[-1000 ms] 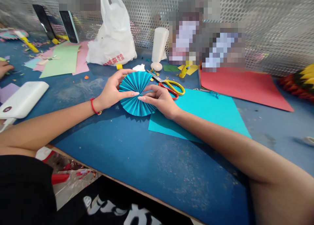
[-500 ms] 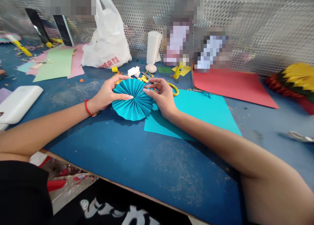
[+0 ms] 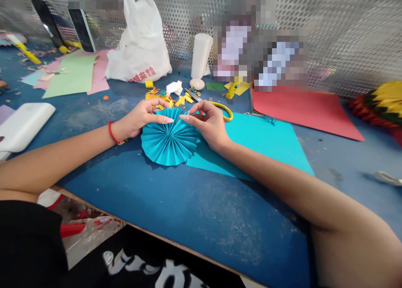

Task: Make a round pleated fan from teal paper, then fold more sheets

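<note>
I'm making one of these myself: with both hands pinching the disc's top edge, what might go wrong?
The pleated disc is pinched only at its top by the left hand and right hand; a slip may let the folds spring apart. The scissors lie just behind the right hand and might get knocked.

Place: a paper-craft workshop, seen from the bench.
Bench: a scuffed, dusty blue worktop (image 3: pixel 176 204) backed by a perforated metal screen (image 3: pixel 339 36).
Materials: loose coloured sheets lying flat, a red sheet (image 3: pixel 301 112), a teal sheet (image 3: pixel 266 145) and a green sheet (image 3: pixel 73 76).
Tools: yellow-handled scissors (image 3: pixel 224 110) beside scattered yellow offcuts (image 3: pixel 169 98).
Finished work: a pleated teal rosette (image 3: pixel 168 143) on the bench, and folded yellow-and-red paper pieces (image 3: pixel 385 103) at far right.
</note>
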`<state>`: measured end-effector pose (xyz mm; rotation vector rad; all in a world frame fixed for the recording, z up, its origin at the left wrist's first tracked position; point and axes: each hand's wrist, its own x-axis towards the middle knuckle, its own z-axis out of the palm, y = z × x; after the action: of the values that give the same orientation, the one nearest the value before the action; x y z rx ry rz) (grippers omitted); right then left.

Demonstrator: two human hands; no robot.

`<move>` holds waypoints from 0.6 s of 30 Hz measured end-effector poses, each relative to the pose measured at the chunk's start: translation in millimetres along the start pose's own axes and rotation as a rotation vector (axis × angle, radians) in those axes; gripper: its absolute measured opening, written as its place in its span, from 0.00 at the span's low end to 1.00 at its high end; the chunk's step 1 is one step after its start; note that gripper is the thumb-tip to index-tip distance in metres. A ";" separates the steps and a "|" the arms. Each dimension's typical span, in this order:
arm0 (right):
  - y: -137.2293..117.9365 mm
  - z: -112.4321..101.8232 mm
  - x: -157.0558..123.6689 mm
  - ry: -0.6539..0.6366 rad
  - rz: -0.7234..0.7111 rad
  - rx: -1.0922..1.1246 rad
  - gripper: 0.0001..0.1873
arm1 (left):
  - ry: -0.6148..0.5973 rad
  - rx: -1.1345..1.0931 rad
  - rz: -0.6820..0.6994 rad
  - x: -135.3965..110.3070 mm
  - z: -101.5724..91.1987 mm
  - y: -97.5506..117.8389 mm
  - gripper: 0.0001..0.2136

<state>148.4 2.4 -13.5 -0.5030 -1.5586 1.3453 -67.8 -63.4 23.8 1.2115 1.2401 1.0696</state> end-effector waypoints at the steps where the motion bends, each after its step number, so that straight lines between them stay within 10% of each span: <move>1: -0.9 0.4 -0.4 -0.008 0.005 -0.002 0.23 | -0.015 -0.011 -0.015 0.1 0.2 0.4 0.24; 7: -1.8 2.1 -1.6 -0.101 0.003 0.020 0.21 | -0.184 0.035 -0.040 -3.7 6.9 2.6 0.24; 18: -3.0 -3.1 -0.4 -0.205 -0.059 -0.005 0.10 | -0.070 -0.063 -0.091 -4.2 6.5 -2.7 0.19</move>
<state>152.1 2.8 -11.3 -0.3272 -1.7302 1.3821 -61.7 -68.3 21.2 1.1246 1.1882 0.9848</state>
